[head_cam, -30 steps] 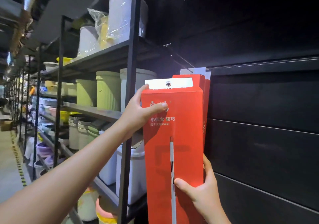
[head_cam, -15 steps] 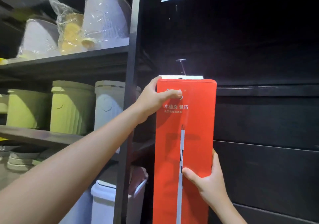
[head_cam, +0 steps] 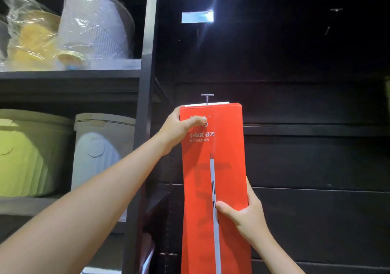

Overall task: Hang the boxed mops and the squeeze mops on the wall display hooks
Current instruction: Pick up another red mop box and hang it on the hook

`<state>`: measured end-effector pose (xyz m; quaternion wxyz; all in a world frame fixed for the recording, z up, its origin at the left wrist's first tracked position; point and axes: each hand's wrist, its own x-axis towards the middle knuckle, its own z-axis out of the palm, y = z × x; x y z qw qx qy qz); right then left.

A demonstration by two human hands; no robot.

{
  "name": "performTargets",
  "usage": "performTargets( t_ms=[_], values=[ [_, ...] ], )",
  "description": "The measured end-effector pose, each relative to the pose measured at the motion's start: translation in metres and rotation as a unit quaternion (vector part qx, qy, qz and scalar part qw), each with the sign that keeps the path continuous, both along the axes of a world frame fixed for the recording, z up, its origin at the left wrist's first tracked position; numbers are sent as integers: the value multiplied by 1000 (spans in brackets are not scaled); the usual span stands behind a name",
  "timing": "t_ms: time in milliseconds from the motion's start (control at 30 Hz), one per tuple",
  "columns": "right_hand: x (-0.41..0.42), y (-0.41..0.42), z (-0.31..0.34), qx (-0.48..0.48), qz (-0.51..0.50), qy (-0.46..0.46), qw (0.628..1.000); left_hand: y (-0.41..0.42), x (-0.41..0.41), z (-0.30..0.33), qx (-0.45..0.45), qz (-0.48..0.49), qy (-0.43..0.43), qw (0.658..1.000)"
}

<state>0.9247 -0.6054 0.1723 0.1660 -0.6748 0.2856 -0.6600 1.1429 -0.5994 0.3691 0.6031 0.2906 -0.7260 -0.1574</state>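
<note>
Two hands hold one red mop box (head_cam: 213, 168) upright against the dark wall panel (head_cam: 316, 164), just right of the black shelf upright (head_cam: 145, 83). The left hand (head_cam: 181, 123) grips the box's upper left corner, thumb across the front face and the other fingers hidden behind the edge; the right hand (head_cam: 247, 212) clasps the right edge lower down, thumb pressed on the front beside the printed mop handle. The box's long axis runs straight up and down, its top pointing at the wall hook (head_cam: 207, 98), whose T-shaped tip shows directly above the top edge, with the white hang tab (head_cam: 206, 104) just peeking over the red rim. The left hand is the nearer one to the hook, so it would likely steer the tab while the right carries the weight. Whether the tab's hole is already threaded on the hook cannot be told from here. On the shelves to the left stand pale bins (head_cam: 99, 147) and wrapped goods (head_cam: 92, 24).
</note>
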Motion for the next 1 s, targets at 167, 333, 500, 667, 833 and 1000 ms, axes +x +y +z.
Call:
performTargets(
  t_ms=[167,333,500,667,833,1000],
  values=[
    [-2,-17,-1,4,-2,-4,1000,-15,-5,-2,-11,-8,-6,1000],
    [1,-32,-8,7,11,-4,1000,-23,-2,-8,-40,-18,-31,999],
    [5,-43,-12,-7,25,-9,1000,-26,-3,-8,-64,-15,-38,997],
    [9,-48,-21,-17,37,-26,999,-34,0,-10,-64,5,-49,997],
    [14,-60,-31,-7,55,-26,998,-46,2,-13,-42,12,-54,998],
    [18,-70,-35,12,58,-35,998,-60,-4,-20,-24,8,-39,999]
  ],
)
